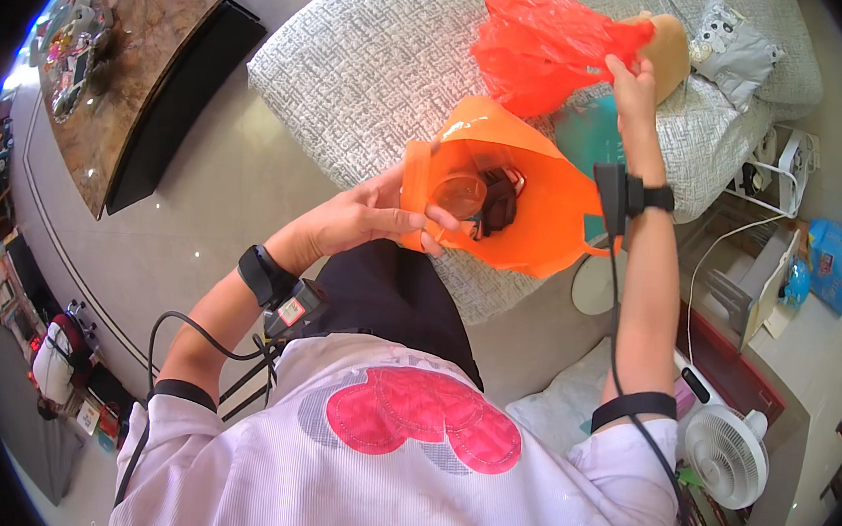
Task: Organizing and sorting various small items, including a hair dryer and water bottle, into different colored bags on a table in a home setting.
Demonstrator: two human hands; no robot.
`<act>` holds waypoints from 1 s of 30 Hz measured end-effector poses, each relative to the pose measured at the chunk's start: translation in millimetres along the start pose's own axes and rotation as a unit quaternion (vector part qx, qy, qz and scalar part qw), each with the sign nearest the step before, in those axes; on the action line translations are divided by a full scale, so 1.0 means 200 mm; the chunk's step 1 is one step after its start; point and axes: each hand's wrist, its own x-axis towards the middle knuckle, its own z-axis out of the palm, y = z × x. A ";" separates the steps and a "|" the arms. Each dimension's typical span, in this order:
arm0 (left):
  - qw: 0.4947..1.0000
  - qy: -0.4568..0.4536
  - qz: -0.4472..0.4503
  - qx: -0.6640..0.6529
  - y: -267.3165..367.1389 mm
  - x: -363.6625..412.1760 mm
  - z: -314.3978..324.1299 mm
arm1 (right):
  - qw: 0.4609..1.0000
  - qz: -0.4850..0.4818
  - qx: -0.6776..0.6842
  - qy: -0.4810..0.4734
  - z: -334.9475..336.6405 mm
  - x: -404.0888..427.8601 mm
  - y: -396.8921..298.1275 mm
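Observation:
My left hand [387, 219] grips the handle edge of an orange bag [550, 244], which gapes towards me. Inside the bag lie a clear round plastic container [459, 195] and a dark item [500, 201] that I cannot identify. Up and to the right, my right hand [636, 94] pinches a red plastic bag [545, 48] between thumb and fingers. Beneath the red bag, partly covered, is a green bag or sheet [588, 133]. A tan rounded object, perhaps a cushion [668, 55], sits just behind my right fingertips on the patterned cover.
A fabric-covered sofa or bed [364, 55] spreads ahead, with a grey pouch with panda figures [736, 54] on it. A marble-topped table [141, 28] stands at the left. At the right are a white rack [793, 172], a blue bag [833, 261] and a white fan [727, 455].

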 end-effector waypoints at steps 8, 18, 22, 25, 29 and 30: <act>0.997 -0.013 -0.028 0.067 0.02 -0.01 -0.04 | 0.939 -0.115 -0.185 -0.268 0.10 -1.00 -0.08; 0.986 0.057 -0.036 0.151 -0.03 -0.04 0.19 | 0.840 0.050 -0.195 -0.505 -0.06 -1.49 0.34; 0.969 0.129 -0.054 0.204 -0.07 -0.05 0.24 | 0.885 -0.163 -0.284 -0.331 -0.16 -1.30 0.15; 0.952 0.184 -0.011 0.245 -0.13 -0.11 0.24 | 0.992 -0.023 0.001 -0.123 -0.34 -1.19 -0.11; 0.933 0.254 0.017 0.254 -0.18 -0.12 0.18 | 0.975 0.048 0.150 0.157 -0.75 -1.04 0.21; 0.933 0.255 0.014 0.254 -0.18 -0.11 0.17 | 0.956 0.074 0.184 0.214 -0.82 -1.00 0.37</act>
